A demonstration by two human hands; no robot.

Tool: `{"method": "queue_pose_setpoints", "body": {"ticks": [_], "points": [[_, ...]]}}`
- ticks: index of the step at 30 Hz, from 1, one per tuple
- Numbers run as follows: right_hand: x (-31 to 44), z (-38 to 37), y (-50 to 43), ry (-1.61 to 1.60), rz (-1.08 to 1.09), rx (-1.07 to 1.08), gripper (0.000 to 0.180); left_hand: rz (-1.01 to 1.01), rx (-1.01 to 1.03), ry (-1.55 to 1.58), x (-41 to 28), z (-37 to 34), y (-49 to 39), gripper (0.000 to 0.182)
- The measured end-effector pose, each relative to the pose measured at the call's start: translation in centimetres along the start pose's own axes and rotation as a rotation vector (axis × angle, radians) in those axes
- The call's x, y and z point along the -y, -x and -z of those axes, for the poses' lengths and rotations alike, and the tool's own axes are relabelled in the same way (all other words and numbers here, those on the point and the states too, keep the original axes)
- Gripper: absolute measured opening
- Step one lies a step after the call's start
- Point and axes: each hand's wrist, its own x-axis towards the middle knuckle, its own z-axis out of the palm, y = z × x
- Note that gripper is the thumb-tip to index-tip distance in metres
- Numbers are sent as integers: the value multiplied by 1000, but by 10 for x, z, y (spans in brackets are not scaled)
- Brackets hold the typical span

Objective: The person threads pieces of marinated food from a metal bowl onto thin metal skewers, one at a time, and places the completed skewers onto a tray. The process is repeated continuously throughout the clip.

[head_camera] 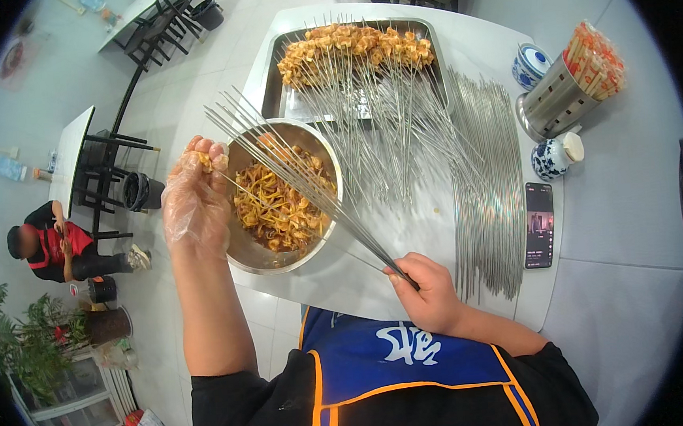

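Observation:
My left hand point(196, 196), in a clear plastic glove, pinches a piece of marinated meat point(203, 161) at the left rim of a steel bowl point(339, 180). In my bare right hand point(427, 290) is a fanned bundle of metal skewers point(341, 213), gripped near the table's front edge. One separate skewer point(257, 200) runs from the right hand across the bowl to the left fingers. The bowl holds marinated meat pieces with yellowish shreds point(282, 211) in dark sauce. Behind it, a steel tray point(271, 99) carries loaded meat skewers point(354, 49), their bare shafts pointing towards me.
A pile of bare metal skewers point(485, 191) lies on the right. Beyond it are a phone point(538, 226), blue-and-white jars point(548, 160) and a steel holder point(556, 100) of wrapped chopsticks. A person in a red apron point(59, 247) sits far left; another sits behind the table.

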Motion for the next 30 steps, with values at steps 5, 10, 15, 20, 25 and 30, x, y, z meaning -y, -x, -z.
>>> {"method": "queue_pose_setpoints", "body": {"ticks": [5,10,15,20,25,30], "points": [[-1,0,1,-6,14,-11,16,62,76,12,18,-5,12,29],[0,-1,2,-24,-25,-18,16,172,120,-61,41,-13,37,31],[0,1,1,-13,-26,-54,16,108,117,-279,40,-6,38,43],[-2,-1,2,-109,-95,-86,15,-87,232,-814,29,6,5,40],[-7,-3,7,-309,-181,-114,13,-469,591,-1669,29,-8,-8,16],[-9,-3,9,-363,-182,-143,13,-333,737,-2074,55,-27,-30,22]]}}
